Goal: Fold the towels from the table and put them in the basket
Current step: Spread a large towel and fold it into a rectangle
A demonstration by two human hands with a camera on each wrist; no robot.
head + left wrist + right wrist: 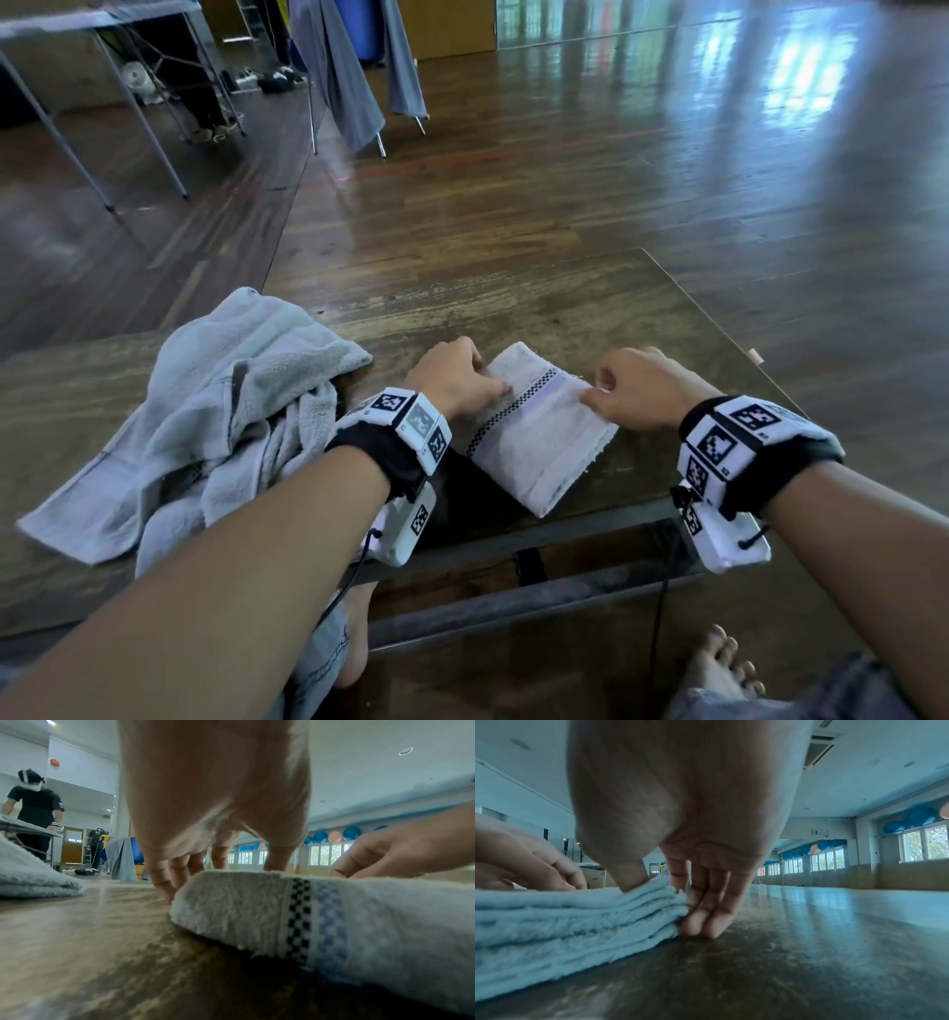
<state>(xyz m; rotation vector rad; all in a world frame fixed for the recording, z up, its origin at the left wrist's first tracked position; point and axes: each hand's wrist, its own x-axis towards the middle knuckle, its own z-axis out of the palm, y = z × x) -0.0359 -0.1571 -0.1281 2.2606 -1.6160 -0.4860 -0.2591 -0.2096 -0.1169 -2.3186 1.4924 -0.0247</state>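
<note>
A folded white towel (539, 442) with a black checkered stripe lies on the wooden table (513, 303), close to its near edge. My left hand (452, 375) grips the towel's far left corner, fingers curled down behind the end (164, 882) and thumb on top. My right hand (637, 390) pinches the far right corner, with the thumb pressing on the stacked layers (564, 919) and the fingers (706, 914) down the side onto the table. A heap of unfolded pale towels (205, 411) lies to the left. No basket is in view.
The table's right edge (719, 329) runs close beside my right hand, and its metal frame (539, 539) lies below the towel. My bare feet (719, 668) are under the table. A rack with grey cloths (354, 77) and other tables (102, 31) stand far back.
</note>
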